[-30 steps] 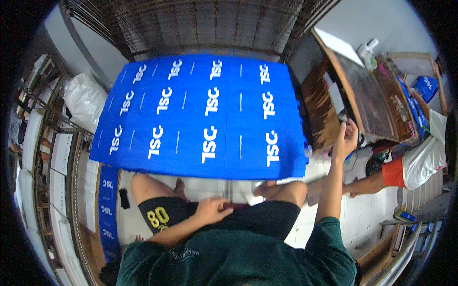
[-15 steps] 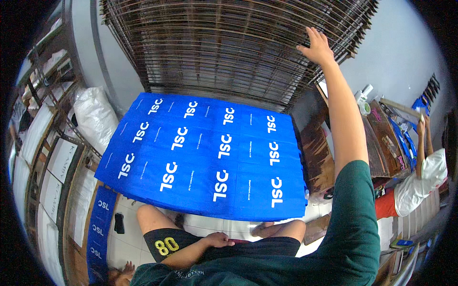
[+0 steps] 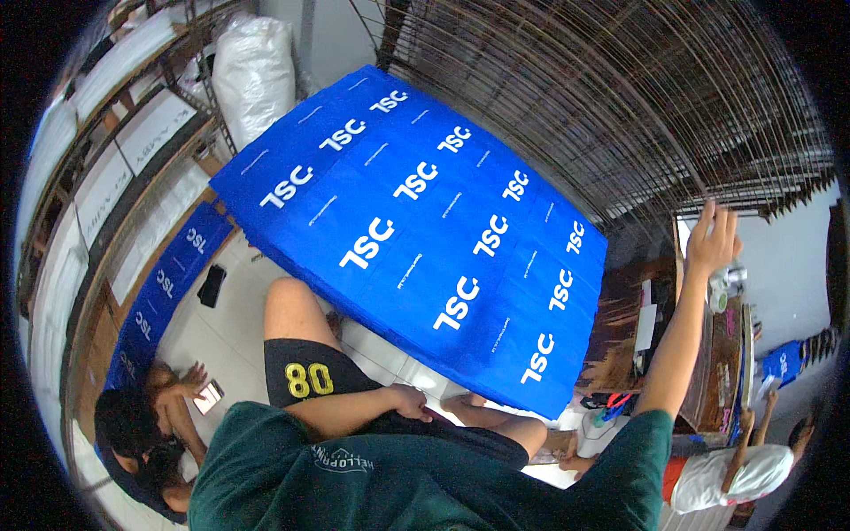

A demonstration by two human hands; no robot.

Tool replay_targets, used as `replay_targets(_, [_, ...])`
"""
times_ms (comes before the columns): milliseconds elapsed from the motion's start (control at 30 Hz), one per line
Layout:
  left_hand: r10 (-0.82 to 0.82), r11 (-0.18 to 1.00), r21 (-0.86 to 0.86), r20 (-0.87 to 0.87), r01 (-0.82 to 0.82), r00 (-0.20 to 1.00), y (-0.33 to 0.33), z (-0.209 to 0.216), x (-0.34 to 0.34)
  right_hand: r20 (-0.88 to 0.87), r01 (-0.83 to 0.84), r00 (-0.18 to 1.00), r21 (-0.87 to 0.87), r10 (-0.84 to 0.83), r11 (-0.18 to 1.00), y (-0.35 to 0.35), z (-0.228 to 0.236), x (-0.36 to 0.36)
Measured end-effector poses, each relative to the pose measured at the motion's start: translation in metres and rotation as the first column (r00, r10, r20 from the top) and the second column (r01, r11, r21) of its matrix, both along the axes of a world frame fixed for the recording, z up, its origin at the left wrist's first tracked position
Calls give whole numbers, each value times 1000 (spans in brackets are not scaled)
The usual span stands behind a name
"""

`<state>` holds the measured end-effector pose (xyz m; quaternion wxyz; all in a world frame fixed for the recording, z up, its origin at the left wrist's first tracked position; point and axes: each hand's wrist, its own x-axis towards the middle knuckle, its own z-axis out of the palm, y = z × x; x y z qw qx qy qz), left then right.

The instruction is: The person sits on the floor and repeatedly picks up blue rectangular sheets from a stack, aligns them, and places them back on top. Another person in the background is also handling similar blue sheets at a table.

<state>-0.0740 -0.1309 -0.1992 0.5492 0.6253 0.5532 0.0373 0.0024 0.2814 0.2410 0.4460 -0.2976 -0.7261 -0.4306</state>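
My right arm stretches out to the right, with my right hand (image 3: 713,239) raised, fingers extended and nothing visible in it. It is beside the lower edge of a large dark drying rack (image 3: 567,106) of many thin bars; whether they touch I cannot tell. My left hand (image 3: 409,403) rests on my lap over black shorts, its fingers curled. A bit of maroon shows by its fingertips, and what it holds, if anything, is hidden. In front of my knees lies a wide blue printed fabric sheet (image 3: 390,199) with rows of white lettering, spread flat on a raised surface.
Shelving (image 3: 97,186) with white boxes lines the left, beside a bulky plastic-wrapped bundle (image 3: 254,80). A black phone (image 3: 212,286) lies on the tiled floor. Someone crouches at lower left using a lit phone (image 3: 209,397). Another person in a white shirt (image 3: 753,478) works by a wooden bench (image 3: 708,372).
My view has swung, so the sheet appears tilted and the rack sits farther right. My right hand appears lower and farther right. My left hand stays on my lap.
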Motion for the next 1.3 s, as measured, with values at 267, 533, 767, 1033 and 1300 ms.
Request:
replay_targets(267, [48, 998, 32, -37, -47, 998, 2, -11, 4, 64, -355, 897, -486, 438, 798, -154, -157, 64])
replay_targets(533, [31, 998, -47, -29, -33, 999, 2, 25, -5, -164, -282, 922, -905, 350, 319, -225, -264, 83])
replay_targets(767, [13, 1000, 27, -41, -12, 999, 2, 21, -7, -69, -176, 935, -942, 347, 285, -247, -311, 88])
replay_targets(1033, [86, 996, -11, 10, -86, 996, -1, 2, -6, -128, -324, 901, -834, 414, 447, -295, -292, 76])
replay_targets(1300, [77, 995, -59, -62, -81, 995, 1, 11, -7, -367, -71, 852, -786, 372, -614, -341, -412, 119])
